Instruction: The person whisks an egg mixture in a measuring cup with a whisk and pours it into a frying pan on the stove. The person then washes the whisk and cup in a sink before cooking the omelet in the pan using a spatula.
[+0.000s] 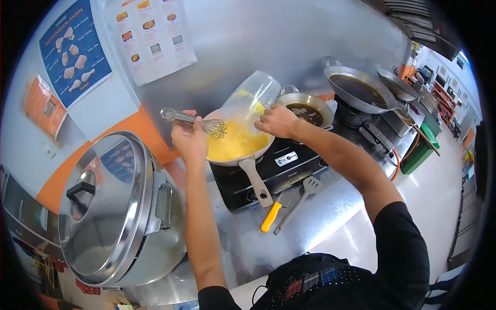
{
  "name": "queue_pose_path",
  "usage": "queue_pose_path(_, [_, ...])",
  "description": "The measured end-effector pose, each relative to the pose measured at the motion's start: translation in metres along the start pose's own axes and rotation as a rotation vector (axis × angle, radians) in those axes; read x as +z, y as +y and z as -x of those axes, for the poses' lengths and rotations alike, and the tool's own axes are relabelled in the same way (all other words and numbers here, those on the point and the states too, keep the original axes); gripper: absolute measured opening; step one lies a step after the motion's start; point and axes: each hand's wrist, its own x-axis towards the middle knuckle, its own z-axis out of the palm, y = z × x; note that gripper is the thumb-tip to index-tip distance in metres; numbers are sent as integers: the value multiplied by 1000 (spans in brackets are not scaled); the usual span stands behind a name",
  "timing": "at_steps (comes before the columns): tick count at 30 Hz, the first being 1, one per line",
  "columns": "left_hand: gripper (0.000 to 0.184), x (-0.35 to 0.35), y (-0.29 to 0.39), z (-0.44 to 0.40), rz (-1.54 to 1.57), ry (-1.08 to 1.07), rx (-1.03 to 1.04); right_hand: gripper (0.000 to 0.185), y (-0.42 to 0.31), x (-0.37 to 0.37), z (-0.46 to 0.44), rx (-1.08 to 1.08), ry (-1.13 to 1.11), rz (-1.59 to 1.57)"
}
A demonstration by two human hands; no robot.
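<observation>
"Head view: what writing can you read?"

"POTONGAN AYAM, across the blue poster [76,54]. Two more sheets hang on the wall, one white [151,39] and one orange [45,111]; their print is too small for me, as is that on the sticker [286,158] of my black stove [302,173]."

"And your hands?"

"My left hand [189,135] is closed around one whisk [215,128], its wires over the pan [245,160]. My right hand [277,121] has its fingers curled, pinching the edge of one clear jug [253,88], tilted over that same pan."

"Where's the yellow mix [235,149]?"

"In the pan, with some clinging inside the jug."

"Count the rest."

"Three woks [347,99] to my right, at least two holding dark liquid [356,90]. One lidded pot [165,243] to my left. One spatula [311,185] and one yellow-handled knife [270,217] lie side by side on the steel counter [320,222], in front of the stove."
</observation>
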Motion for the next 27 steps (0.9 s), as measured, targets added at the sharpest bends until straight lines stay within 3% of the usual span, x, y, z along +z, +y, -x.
queue_pose_path(7, [23,-7,-6,9,110,3,7,6,3,-8,-10,64,0,46])
queue_pose_path(10, [23,-10,0,12,110,-7,2,5,4,-17,-14,-21,-130,50])
queue_pose_path(13, [22,-10,2,15,152,2,25,5,6,-17,-14,98,102,44])
queue_pose_path(16, [22,-11,1,16,115,3,28,6,-1,-17,-12,32,-78,92])
queue_pose_path(19, [21,-9,-3,20,113,-8,26,6,-6,-10,-7,-18,11,46])
queue_pose_path(22, [21,-12,0,19,132,19,6,6,-4,-15,-10,85,146,66])
queue_pose_path(25, [21,-11,-1,21,120,21,12,7,-14,-19,-6,-95,-44,45])
queue_pose_path(27, [21,-11,-2,19,129,18,23,7,-10,-19,-7,-12,53,81])
